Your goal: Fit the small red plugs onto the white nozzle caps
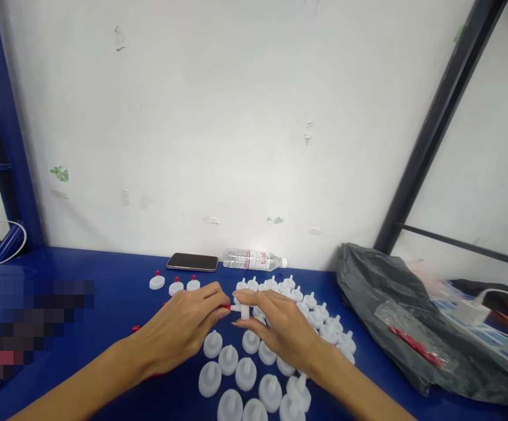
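Observation:
Between thumb and fingers, my right hand point(282, 318) grips a white nozzle cap point(245, 311) turned on its side, its spout pointing left. My left hand point(187, 321) pinches a small red tip point(228, 307) at the end of that spout. The two pieces touch; whether the tip is fully seated I cannot tell. Around and below my hands stand several white nozzle caps point(246, 374) with bare spouts. Beyond my left hand are three white caps with red tips, one being the far left cap point(157, 282). Loose red pieces point(136, 328) lie partly hidden beside my left wrist.
A phone point(192, 262) and a clear plastic bottle point(254, 259) lie along the wall. To the right, a grey plastic bag point(380, 304) carries a clear packet of red pieces point(415, 345). White plugs point(470, 310) with cables sit at far right. A blurred patch covers the left.

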Demonstrator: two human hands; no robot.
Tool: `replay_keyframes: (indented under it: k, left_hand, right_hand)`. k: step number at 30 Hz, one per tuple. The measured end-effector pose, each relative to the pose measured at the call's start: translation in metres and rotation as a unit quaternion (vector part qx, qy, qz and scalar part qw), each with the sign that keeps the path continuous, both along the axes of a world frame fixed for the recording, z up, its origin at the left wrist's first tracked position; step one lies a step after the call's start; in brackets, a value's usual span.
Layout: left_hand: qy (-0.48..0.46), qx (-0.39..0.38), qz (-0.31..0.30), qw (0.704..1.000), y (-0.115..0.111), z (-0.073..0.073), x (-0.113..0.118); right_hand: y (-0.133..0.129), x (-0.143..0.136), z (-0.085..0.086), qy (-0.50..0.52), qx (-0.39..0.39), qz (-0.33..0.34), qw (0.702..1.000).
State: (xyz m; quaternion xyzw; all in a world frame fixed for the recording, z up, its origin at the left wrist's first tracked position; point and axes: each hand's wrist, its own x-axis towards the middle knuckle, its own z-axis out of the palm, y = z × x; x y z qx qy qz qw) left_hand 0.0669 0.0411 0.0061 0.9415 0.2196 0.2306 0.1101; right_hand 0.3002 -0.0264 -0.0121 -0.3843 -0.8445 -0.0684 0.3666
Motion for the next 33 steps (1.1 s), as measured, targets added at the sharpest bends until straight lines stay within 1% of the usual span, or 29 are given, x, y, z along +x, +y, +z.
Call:
replay_keyframes:
  k: [6,11,17,24,27,30,33]
  left_hand:
    - [-0.022,-0.015,-0.009,1.0,-0.003,0.001,0.0]
    - [-0.036,-0.001,-0.012,0.999,-0.005,0.002,0.0]
    - [0.015,0.032,0.011,0.999,-0.006,0.001,0.001]
    - [0.005,0.029,0.0,1.0,-0.006,-0.001,0.001]
    - [-0.022,0.01,-0.006,1.0,-0.005,0.002,0.001]
    - [-0.084,-0.024,-0.002,0.996,-0.006,0.009,0.003]
    - [-0.142,-0.075,0.04,0.986,-0.003,0.016,0.004]
  right_hand:
    - [-0.001,-0.003,0.0,0.023,0.021,0.015,0.999]
    - [-0.002,-0.008,-0.001,0.046,0.05,0.013,0.998]
    - [-0.003,-0.009,0.0,0.025,0.041,0.01,0.999]
    - [-0.005,-0.01,0.003,-0.039,0.089,0.001,0.995]
    - [-0.003,-0.009,0.004,-0.025,0.083,0.0,0.996]
    - [-0.002,-0.01,0.006,0.003,0.057,-0.025,0.998]
    - [-0.002,-0.01,0.009,-0.016,0.036,-0.071,0.997]
